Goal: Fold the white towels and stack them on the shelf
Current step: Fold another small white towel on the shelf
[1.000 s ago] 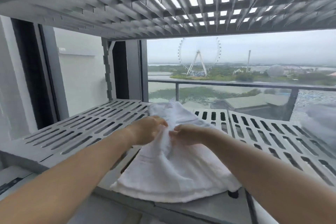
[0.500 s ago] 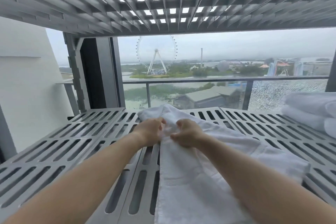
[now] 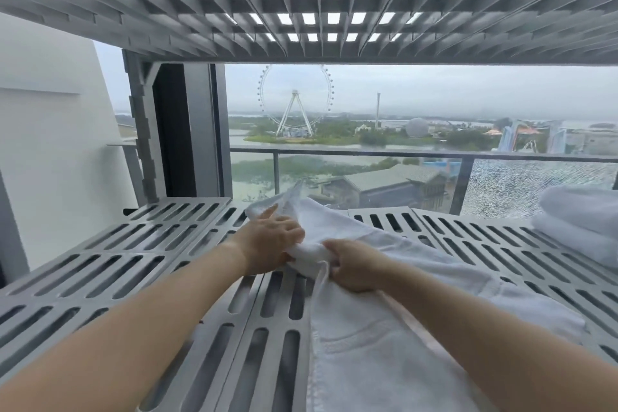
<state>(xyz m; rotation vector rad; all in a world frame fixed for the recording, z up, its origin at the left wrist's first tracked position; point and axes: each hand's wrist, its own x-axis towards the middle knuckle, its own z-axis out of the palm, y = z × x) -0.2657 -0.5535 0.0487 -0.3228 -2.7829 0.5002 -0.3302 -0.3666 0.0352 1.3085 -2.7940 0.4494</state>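
A white towel [image 3: 374, 328] lies spread on the grey slotted shelf [image 3: 110, 264], running from the near edge to the middle, its far end bunched up. My left hand [image 3: 271, 241] rests on that bunched far end, fingers curled over the cloth. My right hand [image 3: 354, 266] is closed on a fold of the same towel just to the right, knuckles up. The two hands almost touch. At the right edge of the shelf sit two folded white towels [image 3: 582, 227], one on the other, partly cut off by the frame.
Another slotted grey shelf [image 3: 301, 0] hangs close overhead. Behind the shelf are a glass balcony railing [image 3: 401, 155] and a dark window frame [image 3: 187, 130]. A white wall [image 3: 50, 130] stands to the left.
The view has shifted a little. My hands have gathered more of the towel's far end into a bunch; my left hand has moved onto it and my right hand has dropped nearer.
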